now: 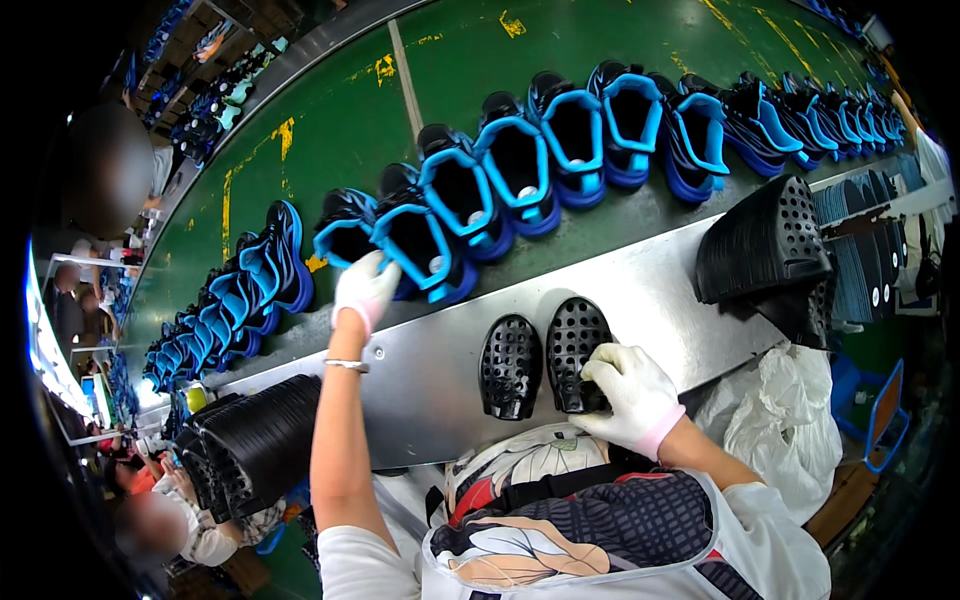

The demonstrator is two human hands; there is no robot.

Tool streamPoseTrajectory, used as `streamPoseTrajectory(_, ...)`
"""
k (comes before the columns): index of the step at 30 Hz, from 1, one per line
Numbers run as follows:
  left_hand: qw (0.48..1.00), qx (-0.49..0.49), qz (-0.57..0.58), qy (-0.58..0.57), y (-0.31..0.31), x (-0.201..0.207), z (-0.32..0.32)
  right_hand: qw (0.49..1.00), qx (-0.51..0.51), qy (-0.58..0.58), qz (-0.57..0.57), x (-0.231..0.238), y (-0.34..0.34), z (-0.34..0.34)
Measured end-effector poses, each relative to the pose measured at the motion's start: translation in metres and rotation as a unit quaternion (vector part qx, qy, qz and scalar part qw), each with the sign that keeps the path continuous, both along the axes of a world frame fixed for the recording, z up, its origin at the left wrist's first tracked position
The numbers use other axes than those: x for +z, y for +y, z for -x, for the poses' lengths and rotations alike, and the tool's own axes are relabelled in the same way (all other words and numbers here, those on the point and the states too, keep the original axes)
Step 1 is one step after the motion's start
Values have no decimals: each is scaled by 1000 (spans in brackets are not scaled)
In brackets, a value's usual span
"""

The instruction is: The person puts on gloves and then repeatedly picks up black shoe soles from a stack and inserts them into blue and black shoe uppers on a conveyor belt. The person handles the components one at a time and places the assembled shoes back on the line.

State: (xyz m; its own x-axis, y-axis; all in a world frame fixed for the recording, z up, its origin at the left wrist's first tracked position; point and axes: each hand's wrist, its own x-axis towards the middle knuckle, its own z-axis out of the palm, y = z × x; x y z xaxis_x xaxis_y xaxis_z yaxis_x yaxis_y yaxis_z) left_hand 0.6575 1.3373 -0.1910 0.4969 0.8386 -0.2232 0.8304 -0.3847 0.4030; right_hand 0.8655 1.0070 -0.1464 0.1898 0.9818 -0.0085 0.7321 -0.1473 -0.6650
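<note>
2 black, oval, hole-studded inserts (510, 366), seemingly moulded plastic, lie side by side on the silvery metal ledge (645, 290) near us. Our white-gloved right hand (632, 395) curls over the right insert's near right edge; we cannot tell how firmly. Our white-gloved left hand (365, 290), farther left, is at a black shoe with a bright-blue collar (420, 240), its grip also unclear. We judge the inserts light, stiff and slightly slippery, best pinched by their side rims.
</note>
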Motion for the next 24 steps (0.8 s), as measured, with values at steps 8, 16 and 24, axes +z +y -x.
streamPoseTrajectory(8,999,3,-27,31,-46,17,-42,999,43,10,16,9,-4,-8)
streamPoseTrajectory(16,995,-4,-47,-84,-65,5,-16,973,161,-145,77,104,39,4)
streamPoseTrajectory(24,991,-1,-74,-113,-76,-11,-24,906,377,-179,68,224,-3,80)
